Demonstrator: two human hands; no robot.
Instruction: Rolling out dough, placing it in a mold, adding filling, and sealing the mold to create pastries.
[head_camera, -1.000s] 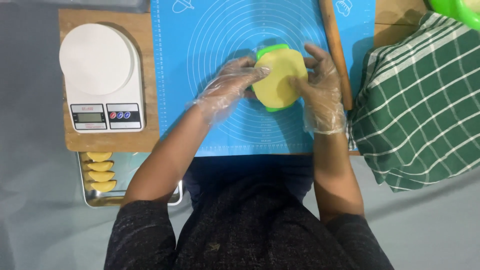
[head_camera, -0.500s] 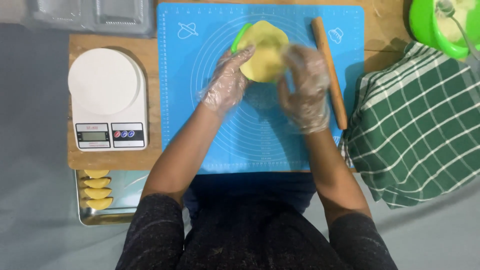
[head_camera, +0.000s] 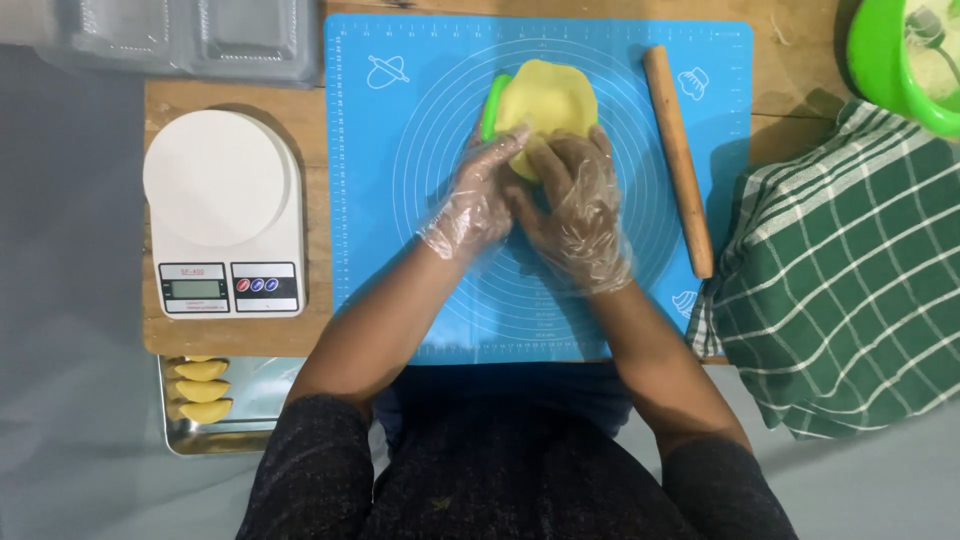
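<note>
A low wooden board (head_camera: 240, 335) on grey floor (head_camera: 70, 420) — evenly, softly lit.

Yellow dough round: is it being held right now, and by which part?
Both gloved hands, left hand and right hand, grip the near edge of the yellow dough round lying in a green mould over the blue mat.
</note>
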